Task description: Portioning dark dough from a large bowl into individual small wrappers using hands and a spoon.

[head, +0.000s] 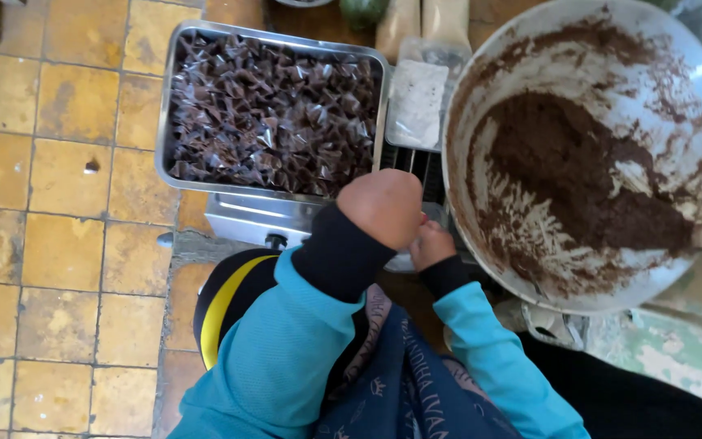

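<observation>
Brown paste fills the lower part of the large white bowl [696, 89], right of both hands. The left hand [385, 207] and right hand [431, 244] meet close together over a metal machine [245, 218]; whether their fingers are closed on anything I cannot tell, as the knuckles hide them. Behind sits a steel tray [166, 97] heaped with small clear-wrapped dark packets [274, 114]. A sleeve could likely brush the bowl's smeared rim.

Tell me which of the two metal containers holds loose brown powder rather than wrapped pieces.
The large round metal bowl on the right: brown powder smears its inside. The rectangular steel tray instead holds dark pieces in clear wrappers.
</observation>
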